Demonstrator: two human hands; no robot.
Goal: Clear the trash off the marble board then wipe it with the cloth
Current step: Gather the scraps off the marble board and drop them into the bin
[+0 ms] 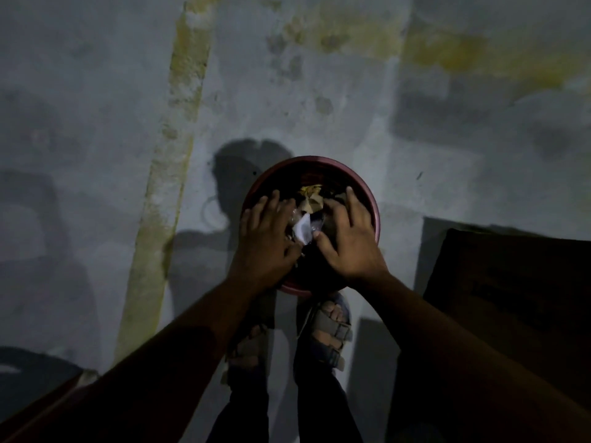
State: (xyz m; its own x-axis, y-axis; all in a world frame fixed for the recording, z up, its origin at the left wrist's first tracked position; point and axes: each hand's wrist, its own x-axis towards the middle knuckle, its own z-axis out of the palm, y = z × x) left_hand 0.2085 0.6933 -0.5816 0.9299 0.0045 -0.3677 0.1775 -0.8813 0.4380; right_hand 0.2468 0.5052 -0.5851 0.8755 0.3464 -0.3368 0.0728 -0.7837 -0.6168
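Grey sandals (pixel 329 330) on our feet come first, down by the bottom of the view, standing on the floor (pixel 96 123). Just past our toes sits a round red bin (pixel 367 199).

Our two hands are over the bin's mouth. Our left hand (pixel 268 241) has its fingers spread out flat, and our right hand (pixel 348 238) is spread out too. Between them sits the trash (pixel 303 227): a white scrap, some clear wrap and a few dry yellow bits. Our hands are touching it from both sides, like we are letting it drop or pushing it down. They do not look curled round it.

So we think the trash part is nearly done. We cannot tell if more trash is left elsewhere.

A dark flat thing (pixel 511 282) lies to the right, but it is too dark to say what it is. We cannot see the marble board for sure, and we see no cloth. Wiping looks like it is still left to do.

Far off, the floor has yellow stains (pixel 182 91).
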